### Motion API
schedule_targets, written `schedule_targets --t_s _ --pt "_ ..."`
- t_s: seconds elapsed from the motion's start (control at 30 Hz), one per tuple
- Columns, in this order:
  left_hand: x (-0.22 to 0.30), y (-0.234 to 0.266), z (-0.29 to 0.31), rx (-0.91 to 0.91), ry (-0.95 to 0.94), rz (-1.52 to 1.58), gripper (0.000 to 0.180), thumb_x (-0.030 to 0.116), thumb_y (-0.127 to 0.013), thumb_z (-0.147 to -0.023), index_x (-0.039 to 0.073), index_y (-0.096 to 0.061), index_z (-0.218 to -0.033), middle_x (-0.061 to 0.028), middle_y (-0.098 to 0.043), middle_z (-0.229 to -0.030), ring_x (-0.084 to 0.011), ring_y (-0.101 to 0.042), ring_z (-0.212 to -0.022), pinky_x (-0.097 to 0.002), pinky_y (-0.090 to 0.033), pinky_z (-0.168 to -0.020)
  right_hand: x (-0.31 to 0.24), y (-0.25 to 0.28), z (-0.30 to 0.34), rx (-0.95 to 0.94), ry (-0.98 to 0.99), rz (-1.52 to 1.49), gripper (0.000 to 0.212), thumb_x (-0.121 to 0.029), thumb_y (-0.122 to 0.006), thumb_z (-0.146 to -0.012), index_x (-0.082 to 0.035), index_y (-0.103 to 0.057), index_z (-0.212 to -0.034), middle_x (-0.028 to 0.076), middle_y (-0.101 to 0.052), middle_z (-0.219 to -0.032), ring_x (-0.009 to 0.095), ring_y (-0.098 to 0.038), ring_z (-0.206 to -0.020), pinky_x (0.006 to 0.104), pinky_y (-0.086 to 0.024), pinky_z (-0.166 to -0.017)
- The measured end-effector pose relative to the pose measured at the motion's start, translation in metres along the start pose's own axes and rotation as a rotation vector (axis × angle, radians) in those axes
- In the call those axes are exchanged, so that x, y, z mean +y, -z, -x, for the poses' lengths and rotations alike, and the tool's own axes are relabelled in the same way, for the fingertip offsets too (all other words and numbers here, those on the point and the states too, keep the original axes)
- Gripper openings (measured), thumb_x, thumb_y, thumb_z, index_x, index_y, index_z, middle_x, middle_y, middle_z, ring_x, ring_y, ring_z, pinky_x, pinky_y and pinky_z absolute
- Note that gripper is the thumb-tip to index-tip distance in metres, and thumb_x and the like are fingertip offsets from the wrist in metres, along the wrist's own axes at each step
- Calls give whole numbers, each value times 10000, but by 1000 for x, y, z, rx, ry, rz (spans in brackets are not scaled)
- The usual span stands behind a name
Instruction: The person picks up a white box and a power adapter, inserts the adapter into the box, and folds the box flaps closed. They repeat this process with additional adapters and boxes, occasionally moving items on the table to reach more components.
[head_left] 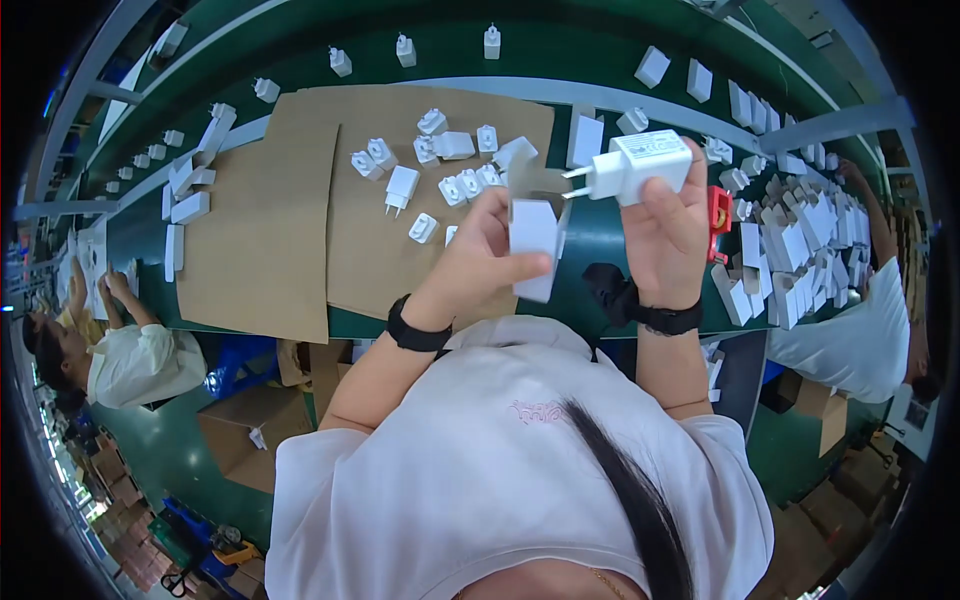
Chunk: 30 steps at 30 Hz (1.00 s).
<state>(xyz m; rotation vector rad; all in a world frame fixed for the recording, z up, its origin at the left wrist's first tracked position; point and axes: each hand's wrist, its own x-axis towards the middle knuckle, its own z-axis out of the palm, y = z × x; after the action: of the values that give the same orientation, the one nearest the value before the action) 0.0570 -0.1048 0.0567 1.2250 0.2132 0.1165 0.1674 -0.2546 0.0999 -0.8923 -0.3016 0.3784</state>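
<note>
My right hand (665, 235) is closed round a white plug-in charger (645, 165), its two metal prongs pointing left. Fine print covers the charger's upper face. In my left hand (480, 255) is a small white carton (534, 245), thumb across its front and fingers behind. The carton's top flap (535, 175) stands raised. Charger prongs and flap are close together; whether they touch I cannot tell. Left of the carton, several loose chargers (402, 188) lie on a brown cardboard sheet (375, 255).
Many white cartons (800, 240) are heaped at the right, beside a red tape dispenser (719, 225). A dark cloth bundle (607, 290) lies by my right wrist. Chargers (405, 50) stand along the green belt beyond. Co-workers sit at left (145, 360) and right (850, 330).
</note>
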Motion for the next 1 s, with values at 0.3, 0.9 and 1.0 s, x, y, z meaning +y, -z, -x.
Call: schedule_targets --t_s 0.3,0.9,1.0 --pt "-26 -22 7 -178 168 320 918 563 -752 -537 8 -452 -1203 -21 -557 -1022 -103 -536 -910 -245 -445 -770 -34 14 19 -120 336 506 370 -36 -716 -709 -23 -481 -995 115 -567 -993 172 -580 -906 278 -482 -779" --pt "-30 -35 -15 -155 115 147 930 698 -621 -597 -34 -474 -1152 -50 -560 -1008 -82 -536 -869 -224 -451 -717 -45 44 9 -366 153 904 236 -125 -727 -693 -37 -625 -886 122 -597 -1053 223 -538 -993 311 -411 -856" --pt "-27 -37 -17 -161 81 55 907 686 -621 -613 -25 -468 -1156 -51 -563 -1011 -94 -543 -888 -238 -461 -725 -40 38 6 -605 341 1178 266 -230 -707 -719 -66 -646 -918 135 -549 -1158 237 -489 -1072 335 -370 -902"
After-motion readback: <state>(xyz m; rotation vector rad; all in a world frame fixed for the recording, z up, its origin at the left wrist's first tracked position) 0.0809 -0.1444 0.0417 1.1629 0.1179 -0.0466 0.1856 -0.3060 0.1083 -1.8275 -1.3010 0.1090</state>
